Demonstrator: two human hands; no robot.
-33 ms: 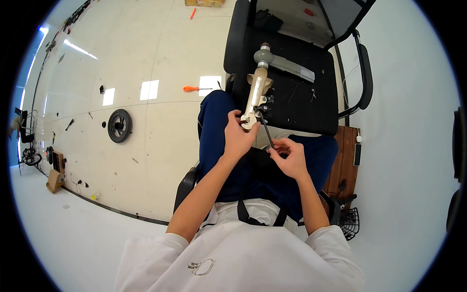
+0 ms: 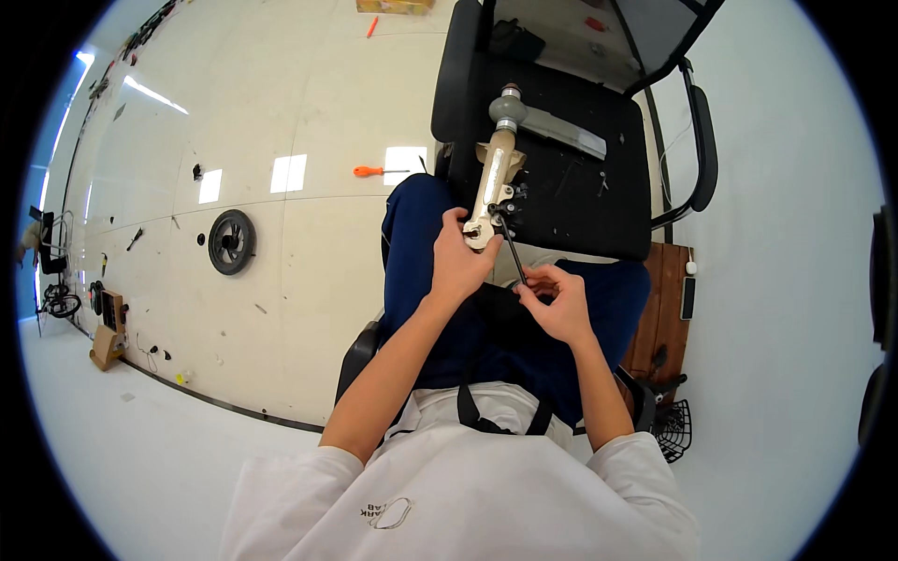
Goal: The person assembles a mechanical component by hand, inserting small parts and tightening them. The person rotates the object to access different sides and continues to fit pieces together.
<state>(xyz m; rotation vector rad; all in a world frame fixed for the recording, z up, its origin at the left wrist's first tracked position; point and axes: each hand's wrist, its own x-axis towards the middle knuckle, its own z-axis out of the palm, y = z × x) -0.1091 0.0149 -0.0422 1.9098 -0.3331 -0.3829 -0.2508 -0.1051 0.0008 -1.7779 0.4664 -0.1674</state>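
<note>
A cream metal fork leg (image 2: 492, 182) with a rounded grey joint at its far end lies along the black chair seat (image 2: 580, 220) in front of me, its near end over my lap. My left hand (image 2: 461, 265) is closed around that near end, thumb and fingers on either side. In my right hand (image 2: 562, 305), a thin black rod-shaped tool (image 2: 514, 254) is pinched between thumb and fingers. The tool slants up to small dark bolts on the fork leg's right side; whether its tip sits in one is too small to tell.
A grey flat bar (image 2: 571, 134) and small metal pieces (image 2: 603, 179) lie on the seat. On the floor to the left are an orange-handled screwdriver (image 2: 369, 171), a black wheel (image 2: 231, 242) and scattered small parts. A wooden board (image 2: 659, 304) is at right.
</note>
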